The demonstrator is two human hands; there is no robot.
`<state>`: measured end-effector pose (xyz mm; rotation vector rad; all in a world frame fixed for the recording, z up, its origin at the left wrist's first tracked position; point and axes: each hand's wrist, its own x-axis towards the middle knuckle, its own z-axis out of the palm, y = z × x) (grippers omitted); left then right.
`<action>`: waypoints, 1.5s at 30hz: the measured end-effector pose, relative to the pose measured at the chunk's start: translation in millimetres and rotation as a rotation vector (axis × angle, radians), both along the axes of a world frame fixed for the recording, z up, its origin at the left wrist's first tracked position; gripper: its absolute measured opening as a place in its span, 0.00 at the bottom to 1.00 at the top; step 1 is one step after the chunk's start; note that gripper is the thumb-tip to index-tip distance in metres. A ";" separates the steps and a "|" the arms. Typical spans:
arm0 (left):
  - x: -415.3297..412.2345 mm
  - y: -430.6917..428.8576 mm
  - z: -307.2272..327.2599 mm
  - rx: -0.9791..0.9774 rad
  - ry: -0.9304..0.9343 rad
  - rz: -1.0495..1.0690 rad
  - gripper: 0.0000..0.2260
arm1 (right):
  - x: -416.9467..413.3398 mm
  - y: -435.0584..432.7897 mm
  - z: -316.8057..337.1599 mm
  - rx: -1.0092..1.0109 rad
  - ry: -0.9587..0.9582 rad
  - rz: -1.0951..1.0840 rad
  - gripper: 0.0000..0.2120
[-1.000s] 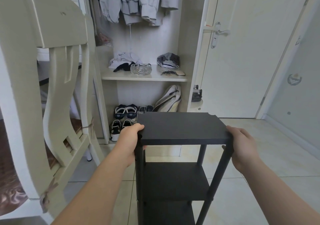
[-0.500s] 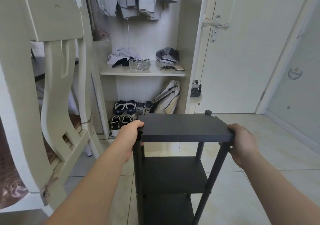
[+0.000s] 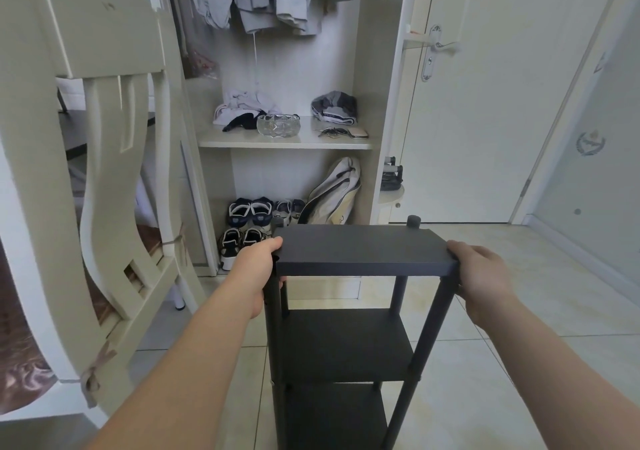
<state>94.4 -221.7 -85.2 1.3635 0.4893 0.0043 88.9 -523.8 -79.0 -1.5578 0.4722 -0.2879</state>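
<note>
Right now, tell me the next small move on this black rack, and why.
Probably ease the top shelf down onto its posts: the left hand and right hand grip its near corners, while the rear right post pokes above its far corner.

Both hands gripping black rack's top.
</note>
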 end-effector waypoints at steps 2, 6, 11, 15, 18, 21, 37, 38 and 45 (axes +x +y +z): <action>0.6 0.8 0.5 -0.004 -0.004 0.004 0.08 | 2.6 0.5 1.7 -0.026 0.015 0.008 0.07; 1.8 2.8 1.4 -0.014 -0.003 -0.004 0.08 | 3.7 3.0 6.1 -0.033 0.025 0.022 0.05; 2.4 5.7 2.4 -0.046 0.026 -0.028 0.09 | 0.5 2.9 4.1 -0.028 0.018 0.047 0.06; 3.1 8.2 3.5 -0.087 0.035 -0.058 0.09 | -2.3 2.4 5.5 -0.022 0.017 0.060 0.07; 2.4 8.2 4.1 -0.093 0.035 -0.071 0.10 | -1.5 1.3 7.8 -0.028 0.028 0.066 0.05; 2.1 9.9 5.8 -0.103 0.048 -0.096 0.12 | 0.9 0.5 11.1 -0.051 0.049 0.072 0.05; -5.6 3.8 10.4 -0.123 -0.053 -0.058 0.09 | -3.2 -0.7 5.4 0.025 0.033 0.065 0.11; -5.9 2.4 9.2 -0.125 -0.043 -0.053 0.09 | -2.1 -0.7 5.2 0.021 0.040 0.065 0.11; -2.5 4.1 6.5 -0.080 -0.039 -0.079 0.11 | 3.8 -6.8 0.7 0.004 0.087 0.084 0.14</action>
